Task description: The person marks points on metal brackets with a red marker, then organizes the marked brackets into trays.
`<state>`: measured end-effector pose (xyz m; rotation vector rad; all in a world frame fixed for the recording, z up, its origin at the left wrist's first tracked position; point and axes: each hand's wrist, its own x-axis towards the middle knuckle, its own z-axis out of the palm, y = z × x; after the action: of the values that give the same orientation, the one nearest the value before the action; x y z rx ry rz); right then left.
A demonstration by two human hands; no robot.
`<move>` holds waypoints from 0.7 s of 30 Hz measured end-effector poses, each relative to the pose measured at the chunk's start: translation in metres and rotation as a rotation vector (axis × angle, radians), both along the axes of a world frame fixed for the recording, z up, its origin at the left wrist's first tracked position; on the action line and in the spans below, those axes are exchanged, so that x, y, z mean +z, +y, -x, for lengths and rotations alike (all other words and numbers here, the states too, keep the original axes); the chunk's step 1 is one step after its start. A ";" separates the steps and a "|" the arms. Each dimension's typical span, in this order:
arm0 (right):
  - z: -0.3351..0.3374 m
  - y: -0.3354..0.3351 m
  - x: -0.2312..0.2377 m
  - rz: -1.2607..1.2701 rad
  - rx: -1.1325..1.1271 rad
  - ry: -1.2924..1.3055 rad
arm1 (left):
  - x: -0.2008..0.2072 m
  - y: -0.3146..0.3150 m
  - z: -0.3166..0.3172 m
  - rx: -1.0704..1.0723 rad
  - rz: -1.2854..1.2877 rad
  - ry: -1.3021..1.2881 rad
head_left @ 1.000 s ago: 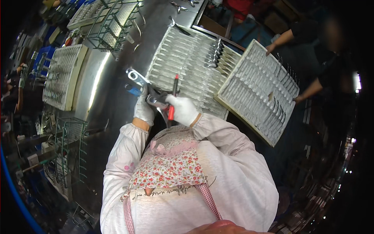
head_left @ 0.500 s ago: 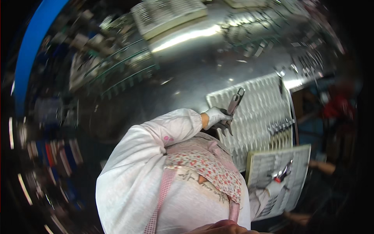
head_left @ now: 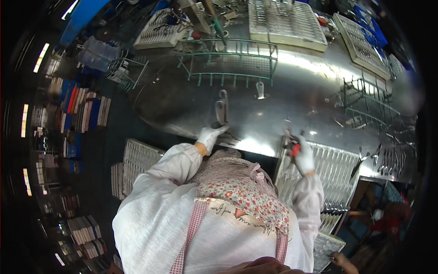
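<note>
My left hand (head_left: 211, 136), in a white glove, is closed on grey metal wrenches (head_left: 221, 108) at the table's near edge. Their holed handle ends point away from me, and darker jaw ends show below the fingers. My gloved right hand (head_left: 305, 157) is closed around a dark tool with a red part (head_left: 295, 149), above the left edge of a ribbed white tray (head_left: 335, 169). The fingers hide much of that tool, so its kind is unclear. A small silver wrench-like piece (head_left: 260, 90) lies on the metal table beyond my hands.
Green wire racks (head_left: 230, 57) stand on the metal table (head_left: 182, 102) ahead and at the right. More ribbed trays (head_left: 287, 27) lie at the back. Several metal tools (head_left: 393, 160) rest at the far right. Another person's hand (head_left: 340, 260) shows at the lower right.
The view has turned to the right. My left hand has moved from over the tray to the table edge with the wrenches. My right hand has come up from the lower tray holding the red-marked tool.
</note>
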<state>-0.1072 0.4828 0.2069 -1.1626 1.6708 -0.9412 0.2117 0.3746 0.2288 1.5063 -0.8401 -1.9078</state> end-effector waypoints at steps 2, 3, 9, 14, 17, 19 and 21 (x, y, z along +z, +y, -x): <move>-0.060 -0.063 -0.006 -0.051 0.080 -0.277 | -0.003 -0.010 -0.028 0.091 0.015 0.010; -0.087 -0.088 -0.012 -0.083 0.128 -0.335 | -0.006 -0.015 -0.040 0.138 0.061 -0.010; -0.182 -0.189 -0.064 0.066 0.120 -0.380 | -0.025 -0.046 -0.090 0.160 0.118 -0.082; -0.181 -0.205 -0.090 0.120 -0.063 -0.683 | -0.040 -0.077 -0.099 -0.016 0.275 -0.149; -0.175 -0.193 -0.098 0.084 -0.137 -0.839 | -0.051 -0.079 -0.104 -0.027 0.298 -0.080; -0.172 -0.188 -0.103 0.045 -0.198 -0.934 | -0.060 -0.080 -0.108 -0.124 0.335 -0.142; -0.170 -0.188 -0.107 0.002 -0.327 -1.082 | -0.069 -0.082 -0.111 -0.177 0.240 -0.146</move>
<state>0.0633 0.2952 0.1000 -0.2204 0.9441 -1.4219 0.3231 0.2924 0.1598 1.4775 -1.2576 -1.7578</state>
